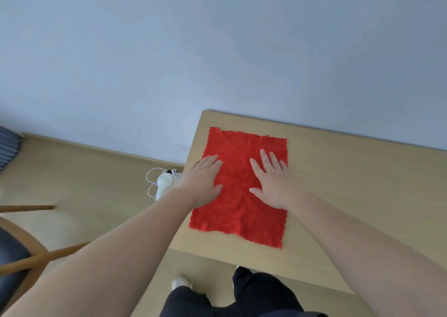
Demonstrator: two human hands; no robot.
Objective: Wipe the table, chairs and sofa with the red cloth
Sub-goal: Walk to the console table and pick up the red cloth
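The red cloth (242,186) is observed spread flat near the left corner of the table (350,183), pressed down by the left hand (202,180) at the cloth's left edge and the right hand (273,180) toward its right side, both laid palm-down with fingers extended, nothing being grasped.

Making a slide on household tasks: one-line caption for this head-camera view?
Left hand and right hand press flat on a red cloth spread near the wooden table corner.
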